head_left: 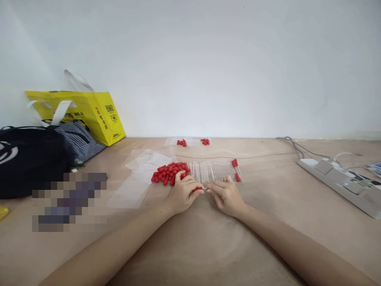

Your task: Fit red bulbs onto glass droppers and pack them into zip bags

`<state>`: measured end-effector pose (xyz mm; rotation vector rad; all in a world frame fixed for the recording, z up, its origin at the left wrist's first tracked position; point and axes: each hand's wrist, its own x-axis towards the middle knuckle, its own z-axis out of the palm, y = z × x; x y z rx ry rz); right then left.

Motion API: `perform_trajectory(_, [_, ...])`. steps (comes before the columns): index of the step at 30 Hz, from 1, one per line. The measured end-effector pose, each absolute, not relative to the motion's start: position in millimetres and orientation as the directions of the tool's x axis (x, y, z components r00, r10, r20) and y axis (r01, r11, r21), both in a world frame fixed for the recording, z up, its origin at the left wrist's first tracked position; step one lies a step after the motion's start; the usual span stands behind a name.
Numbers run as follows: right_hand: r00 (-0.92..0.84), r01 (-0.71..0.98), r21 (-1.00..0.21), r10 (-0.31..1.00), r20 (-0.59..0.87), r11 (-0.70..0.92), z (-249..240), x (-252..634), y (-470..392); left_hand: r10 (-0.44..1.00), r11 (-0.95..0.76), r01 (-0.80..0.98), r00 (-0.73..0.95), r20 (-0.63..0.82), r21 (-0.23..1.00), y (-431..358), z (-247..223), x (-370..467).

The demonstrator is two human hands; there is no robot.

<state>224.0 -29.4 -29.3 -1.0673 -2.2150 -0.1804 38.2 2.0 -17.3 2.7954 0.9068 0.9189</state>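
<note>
Over the table, my two hands meet fingertip to fingertip. My left hand [183, 194] is closed on a red rubber bulb [197, 189]. Pinched in my right hand [226, 195] is a thin glass dropper tube [205, 189], its end at the mouth of the bulb; how far it goes in is hidden by the fingers. Just beyond my left hand lies a heap of red bulbs [168, 173]. Clear tubes [210, 171] lie side by side in a row behind both hands. At the row's right end are several droppers [235, 163] with red bulbs on their tubes.
Clear plastic bags [127, 190] lie left of the heap. Another bag [192, 141] with red-bulbed droppers rests by the wall. A yellow bag [110, 119], a striped bag [80, 141] and a black bag [29, 159] stand left. A white power strip [336, 186] with cables lies right.
</note>
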Motion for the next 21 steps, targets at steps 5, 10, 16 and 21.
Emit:
perform_trajectory(5, [-0.443,0.742,-0.199,0.691,0.571,0.641,-28.4,234.6,-28.5,0.580,-0.803,0.542,0.617,0.533,0.247,4.4,-15.2,33.1])
perform_trajectory(10, [-0.420,0.740,-0.233,0.703,0.574,0.632,-31.8,235.2,-30.3,0.581,-0.802,0.537,0.595,0.555,0.264,1.0,-16.7,33.1])
perform_trajectory(16, [-0.430,0.701,-0.321,0.737,0.521,0.637,-30.5,231.4,-34.5,0.587,-0.803,0.506,0.586,0.558,0.314,-5.0,-17.7,34.8])
perform_trajectory(21, [-0.432,0.716,-0.332,0.764,0.480,0.614,-29.1,231.3,-33.0,0.609,-0.787,0.519,0.567,0.554,0.334,-2.3,-17.3,34.1])
